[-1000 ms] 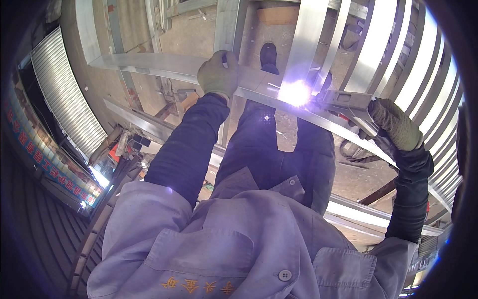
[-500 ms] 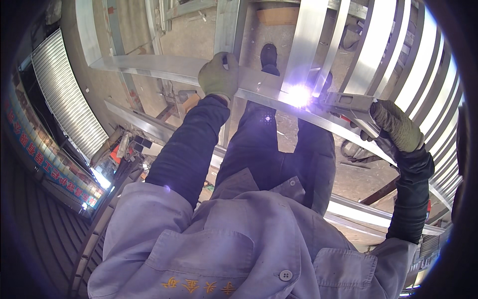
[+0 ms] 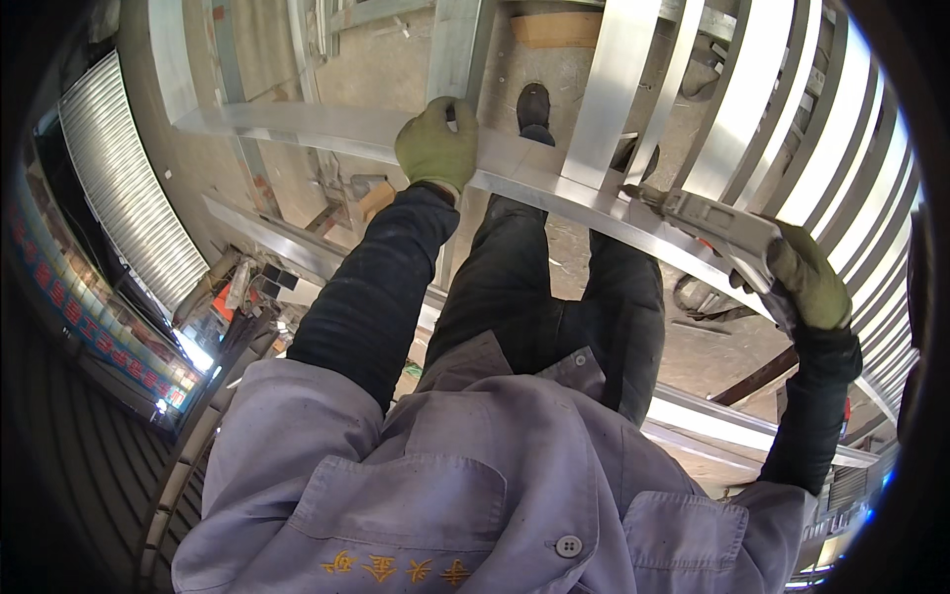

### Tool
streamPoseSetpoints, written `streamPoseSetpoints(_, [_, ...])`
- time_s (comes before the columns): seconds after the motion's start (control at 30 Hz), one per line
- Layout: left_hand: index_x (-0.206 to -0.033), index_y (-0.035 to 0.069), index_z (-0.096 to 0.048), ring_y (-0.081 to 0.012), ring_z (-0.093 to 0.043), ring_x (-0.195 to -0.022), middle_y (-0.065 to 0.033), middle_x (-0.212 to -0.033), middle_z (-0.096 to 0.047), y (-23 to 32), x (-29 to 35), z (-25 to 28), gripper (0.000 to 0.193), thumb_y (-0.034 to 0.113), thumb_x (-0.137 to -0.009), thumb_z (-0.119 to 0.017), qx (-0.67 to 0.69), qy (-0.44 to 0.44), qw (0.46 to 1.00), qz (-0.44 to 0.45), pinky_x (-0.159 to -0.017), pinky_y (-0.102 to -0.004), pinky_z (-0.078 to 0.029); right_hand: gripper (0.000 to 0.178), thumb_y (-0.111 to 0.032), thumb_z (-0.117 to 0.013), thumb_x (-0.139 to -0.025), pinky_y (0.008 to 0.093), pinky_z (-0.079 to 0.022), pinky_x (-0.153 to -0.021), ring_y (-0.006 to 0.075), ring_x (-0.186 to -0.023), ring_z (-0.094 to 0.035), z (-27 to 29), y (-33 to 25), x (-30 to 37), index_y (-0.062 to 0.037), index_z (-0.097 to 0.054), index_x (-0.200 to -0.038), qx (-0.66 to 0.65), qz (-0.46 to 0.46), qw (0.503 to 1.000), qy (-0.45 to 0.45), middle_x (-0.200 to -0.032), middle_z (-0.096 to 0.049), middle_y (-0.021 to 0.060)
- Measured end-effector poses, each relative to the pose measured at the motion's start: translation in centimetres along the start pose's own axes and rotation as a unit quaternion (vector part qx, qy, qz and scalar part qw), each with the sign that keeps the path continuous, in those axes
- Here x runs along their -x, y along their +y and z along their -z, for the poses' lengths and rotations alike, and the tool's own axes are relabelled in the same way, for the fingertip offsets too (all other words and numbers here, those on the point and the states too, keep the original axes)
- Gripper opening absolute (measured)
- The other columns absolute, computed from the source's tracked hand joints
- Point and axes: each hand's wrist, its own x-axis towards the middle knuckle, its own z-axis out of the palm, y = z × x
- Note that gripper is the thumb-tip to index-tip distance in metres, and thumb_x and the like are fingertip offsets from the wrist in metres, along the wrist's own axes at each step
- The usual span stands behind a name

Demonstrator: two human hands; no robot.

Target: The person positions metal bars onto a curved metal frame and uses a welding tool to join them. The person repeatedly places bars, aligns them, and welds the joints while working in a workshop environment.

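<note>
In a green work glove, my left hand [image 3: 433, 150] is closed over a long silvery metal rail [image 3: 336, 131], beside the foot of a wide upright bar [image 3: 455, 54]. The fingertips are hidden under the glove's back. My right hand [image 3: 813, 279], gloved too, grips a grey welding gun [image 3: 727, 226]. Its dark nozzle [image 3: 638, 191] points left, at the rail beside the lower end of a narrow metal slat [image 3: 665, 84]. No arc glows at the tip. A wider slat [image 3: 606, 94] meets the rail just left of there.
More bright parallel slats [image 3: 742, 94] fan out to the right. Another rail [image 3: 712, 426] runs below, past my legs. A stack of ribbed pale metal [image 3: 134, 183] stands at the left, near assorted tools and scraps [image 3: 257, 287]. A brown board [image 3: 556, 30] lies on the floor ahead.
The bright welding arc has gone out. My right hand and the gun have shifted slightly, the hand a little lower and to the right. My left hand has stayed in place.
</note>
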Motion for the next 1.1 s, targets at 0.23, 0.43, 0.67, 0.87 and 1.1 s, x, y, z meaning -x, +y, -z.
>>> streamPoseSetpoints(0.23, [-0.106,0.011,-0.081,-0.0399,-0.077,-0.093,-0.0154,-0.099,-0.081,0.2,0.4,0.0,0.036,0.041,-0.1,-0.062,-0.003,0.017,1.0,-0.005,-0.087,-0.0496,-0.059,0.094,-0.064,-0.077,-0.094,0.0444,-0.062,-0.1,0.03,-0.12,-0.073,-0.7,-1.9,3.8,-0.0031,-0.051,-0.161,-0.152,0.163,0.971,0.087,-0.142,-0.068,0.0233])
streamPoseSetpoints(0.43, [-0.105,0.012,-0.081,-0.0398,-0.076,-0.092,-0.0147,-0.095,-0.081,0.9,0.1,0.2,0.038,0.044,-0.1,-0.062,-0.018,-0.01,1.0,0.016,-0.088,-0.0504,-0.058,0.079,-0.061,-0.076,-0.097,0.0429,-0.061,-0.102,0.0316,-0.116,-0.076,-2.4,-6.2,0.2,-0.0107,-0.059,-0.156,-0.007,0.082,0.904,0.42,-0.128,-0.076,0.0202])
streamPoseSetpoints(0.67, [-0.102,0.012,-0.082,-0.0383,-0.075,-0.089,-0.0124,-0.094,-0.081,0.7,0.7,0.6,0.035,0.042,-0.099,-0.064,-0.011,0.015,0.999,-0.031,-0.087,-0.0503,-0.057,0.082,-0.039,-0.096,-0.085,0.0335,-0.06,-0.101,0.0254,-0.123,-0.074,-7.1,-13.8,-9.1,-0.0099,-0.062,-0.153,-0.091,0.107,0.859,0.493,-0.135,-0.075,0.0189])
streamPoseSetpoints(0.87, [-0.098,0.011,-0.08,-0.039,-0.074,-0.085,-0.0142,-0.086,-0.078,0.4,0.6,0.2,0.032,0.04,-0.099,-0.065,0.002,0.043,0.999,-0.03,-0.082,-0.0511,-0.057,0.089,-0.068,-0.088,-0.08,0.0409,-0.06,-0.101,0.0325,-0.127,-0.073,-7.8,-12.4,-13.6,-0.0254,-0.062,-0.155,0.142,0.024,0.831,0.537,-0.142,-0.073,0.0127])
streamPoseSetpoints(1.1, [-0.087,0.009,-0.076,-0.0401,-0.071,-0.073,-0.0175,-0.075,-0.074,0.8,1.0,-0.2,0.027,0.034,-0.093,-0.071,0.046,0.128,0.989,-0.059,-0.074,-0.0539,-0.055,0.088,-0.064,-0.084,-0.086,0.0445,-0.056,-0.105,0.0338,-0.132,-0.068,-8.1,-12.2,-15.2,-0.0225,-0.057,-0.158,0.181,-0.003,0.84,0.512,-0.154,-0.065,0.0118])
